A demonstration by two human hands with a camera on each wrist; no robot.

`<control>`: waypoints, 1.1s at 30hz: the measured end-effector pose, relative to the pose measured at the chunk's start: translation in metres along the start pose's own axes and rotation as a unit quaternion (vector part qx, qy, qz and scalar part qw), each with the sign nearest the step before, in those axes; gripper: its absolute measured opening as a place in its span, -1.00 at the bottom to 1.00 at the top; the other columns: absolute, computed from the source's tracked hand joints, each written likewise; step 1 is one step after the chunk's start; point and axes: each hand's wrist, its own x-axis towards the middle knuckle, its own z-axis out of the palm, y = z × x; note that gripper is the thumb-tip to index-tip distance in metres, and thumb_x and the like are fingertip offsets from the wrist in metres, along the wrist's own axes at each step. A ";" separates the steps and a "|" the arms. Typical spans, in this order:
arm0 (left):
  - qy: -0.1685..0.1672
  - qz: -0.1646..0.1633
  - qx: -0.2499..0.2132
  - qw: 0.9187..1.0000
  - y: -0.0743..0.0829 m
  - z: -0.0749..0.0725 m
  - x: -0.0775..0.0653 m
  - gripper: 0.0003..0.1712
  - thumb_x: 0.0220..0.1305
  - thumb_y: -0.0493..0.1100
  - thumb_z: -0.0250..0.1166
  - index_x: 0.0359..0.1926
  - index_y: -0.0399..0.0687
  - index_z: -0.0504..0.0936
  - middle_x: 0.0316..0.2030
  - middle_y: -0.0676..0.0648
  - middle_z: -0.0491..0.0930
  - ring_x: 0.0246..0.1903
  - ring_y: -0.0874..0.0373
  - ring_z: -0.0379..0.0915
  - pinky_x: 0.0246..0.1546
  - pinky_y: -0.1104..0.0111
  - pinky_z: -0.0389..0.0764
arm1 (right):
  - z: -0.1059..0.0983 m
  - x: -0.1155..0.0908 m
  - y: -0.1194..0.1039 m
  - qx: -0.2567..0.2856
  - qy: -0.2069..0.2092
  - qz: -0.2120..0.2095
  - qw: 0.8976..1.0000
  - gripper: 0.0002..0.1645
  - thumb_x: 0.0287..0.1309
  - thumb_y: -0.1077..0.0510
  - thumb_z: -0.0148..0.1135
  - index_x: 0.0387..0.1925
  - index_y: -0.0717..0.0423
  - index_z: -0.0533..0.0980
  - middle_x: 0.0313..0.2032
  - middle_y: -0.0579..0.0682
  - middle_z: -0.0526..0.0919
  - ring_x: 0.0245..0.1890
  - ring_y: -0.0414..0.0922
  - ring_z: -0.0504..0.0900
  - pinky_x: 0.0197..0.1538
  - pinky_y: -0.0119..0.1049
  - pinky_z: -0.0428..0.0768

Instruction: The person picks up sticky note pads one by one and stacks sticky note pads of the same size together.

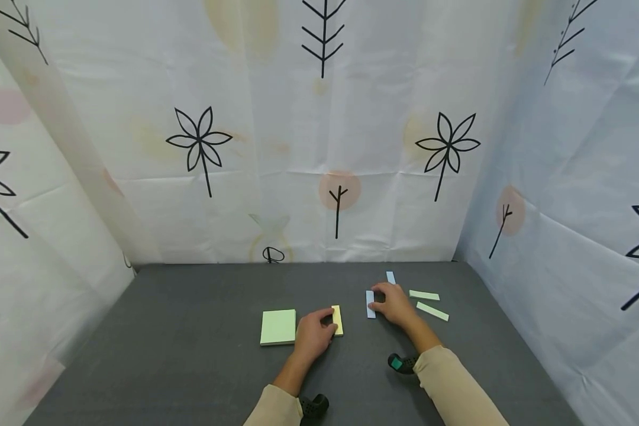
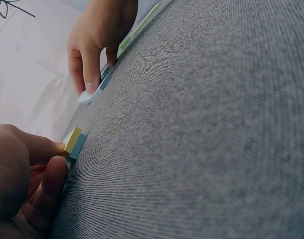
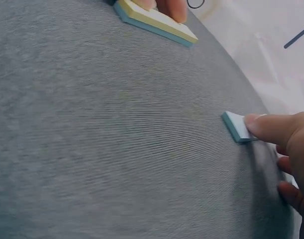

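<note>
Finely ribbed cloth beneath oblong yellow pad and slim blue pad.

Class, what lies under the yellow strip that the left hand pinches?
Under the yellow strip, a blue-green layer shows along the edge. The yellow covers its top face, and whatever lies beneath the layer cannot be seen.

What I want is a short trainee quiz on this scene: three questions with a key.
1. How many narrow green strips lie right of the right hand in the head view?
2. What colour tops the narrow pad that the left hand holds: A pink, B yellow, C black?
3. True or false: in the head view, the square pad lies right of both hands.

Key: 1. Two. 2. B. 3. False; the square pad lies left of both.
</note>
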 end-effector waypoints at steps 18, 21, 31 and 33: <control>-0.002 0.003 -0.001 1.000 0.001 0.001 0.000 -0.59 0.16 -0.24 0.35 0.07 -0.12 0.66 -0.70 0.14 0.46 -0.74 0.31 0.36 -0.64 0.37 0.39 | 0.014 -0.013 -0.022 0.090 0.102 0.045 0.990 -0.79 -0.02 0.31 0.44 -0.28 0.14 0.61 -0.49 -0.16 0.62 -0.46 -0.17 0.57 -0.33 -0.19 0.51; -0.002 -0.002 -0.002 1.000 0.001 0.000 0.000 -0.59 0.16 -0.24 0.35 0.07 -0.12 0.67 -0.69 0.14 0.45 -0.74 0.30 0.36 -0.64 0.37 0.39 | 0.015 -0.011 -0.026 0.137 0.084 0.059 0.985 -0.81 0.00 0.34 0.41 -0.28 0.18 0.63 -0.51 -0.13 0.62 -0.52 -0.17 0.59 -0.40 -0.23 0.52; -0.011 -0.015 -0.008 1.000 0.001 0.000 0.002 -0.60 0.16 -0.21 0.35 0.06 -0.09 0.67 -0.71 0.15 0.45 -0.75 0.30 0.37 -0.66 0.37 0.41 | 0.021 -0.008 -0.040 0.346 0.009 0.139 0.928 -0.79 0.11 0.42 0.28 -0.17 0.40 0.60 -0.53 0.06 0.63 -0.62 -0.16 0.54 -0.57 -0.34 0.52; -0.009 -0.014 -0.004 1.000 0.000 0.000 0.002 -0.60 0.15 -0.21 0.35 0.06 -0.08 0.68 -0.72 0.16 0.45 -0.75 0.30 0.37 -0.66 0.38 0.40 | 0.023 -0.008 -0.044 0.364 0.003 0.141 0.921 -0.78 0.12 0.42 0.28 -0.16 0.42 0.59 -0.54 0.06 0.63 -0.63 -0.16 0.53 -0.57 -0.36 0.52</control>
